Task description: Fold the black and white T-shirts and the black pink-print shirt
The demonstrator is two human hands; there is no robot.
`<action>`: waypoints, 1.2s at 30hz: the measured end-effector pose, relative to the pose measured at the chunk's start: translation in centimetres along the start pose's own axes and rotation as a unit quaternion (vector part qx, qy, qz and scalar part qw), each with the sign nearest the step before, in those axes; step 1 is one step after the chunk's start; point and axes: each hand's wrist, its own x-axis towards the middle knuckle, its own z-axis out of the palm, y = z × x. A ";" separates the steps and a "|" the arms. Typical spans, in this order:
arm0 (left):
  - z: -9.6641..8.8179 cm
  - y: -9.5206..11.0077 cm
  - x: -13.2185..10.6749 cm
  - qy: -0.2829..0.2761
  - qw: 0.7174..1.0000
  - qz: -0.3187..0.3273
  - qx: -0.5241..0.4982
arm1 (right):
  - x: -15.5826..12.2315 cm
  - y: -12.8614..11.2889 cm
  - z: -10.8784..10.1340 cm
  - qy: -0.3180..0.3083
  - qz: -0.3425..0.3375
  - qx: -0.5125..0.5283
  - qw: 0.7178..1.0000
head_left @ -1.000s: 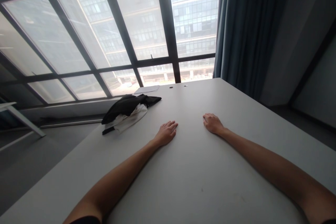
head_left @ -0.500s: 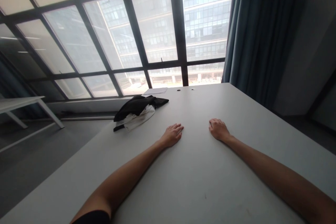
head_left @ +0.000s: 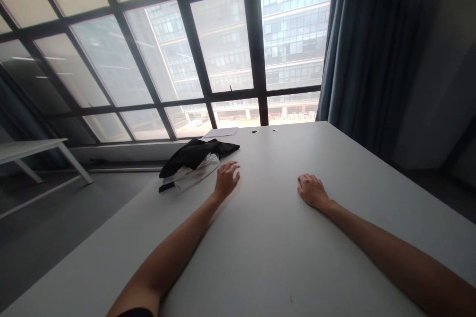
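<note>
My left hand [head_left: 226,179] is just right of a crumpled pile of black cloth [head_left: 195,154] and white cloth [head_left: 199,171]. Its fingers are spread and slightly bent, with nothing in them, and it looks lifted a little off the white table [head_left: 260,237]. Whether its fingertips touch the cloth I cannot tell. Palm down, my right hand [head_left: 311,190] rests on the tabletop to the right, its fingers loosely bent and nothing visible in them.
A flat white sheet [head_left: 222,132] lies behind the cloth at the far edge. Near it are a dark round hole [head_left: 254,132] and a small fitting [head_left: 274,131]. Windows stand beyond, a blue curtain [head_left: 353,69] at right, and another white table [head_left: 33,148] at left.
My left hand has risen from the tabletop and moved left and forward toward the cloth. My right hand stays in place. The view has tilted slightly.
</note>
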 end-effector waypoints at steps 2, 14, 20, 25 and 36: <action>-1.6 -2.7 0.9 0.088 0.994 -0.043 0.055 | 0.0 0.0 -0.1 -0.004 0.004 -0.002 1.000; -0.9 -12.8 -0.8 0.201 0.949 -0.193 0.146 | 0.1 0.1 0.2 0.000 0.004 -0.002 1.000; -0.5 -13.1 -0.8 0.188 0.954 -0.197 0.128 | 0.1 0.1 -0.1 -0.005 0.002 0.001 1.000; -0.5 -13.4 -0.9 0.195 0.954 -0.191 0.125 | 0.1 0.3 0.1 -0.005 -0.001 0.005 1.000; -1.9 -11.6 0.8 0.316 0.921 -0.217 0.077 | 0.1 0.6 0.2 0.003 -0.005 0.016 1.000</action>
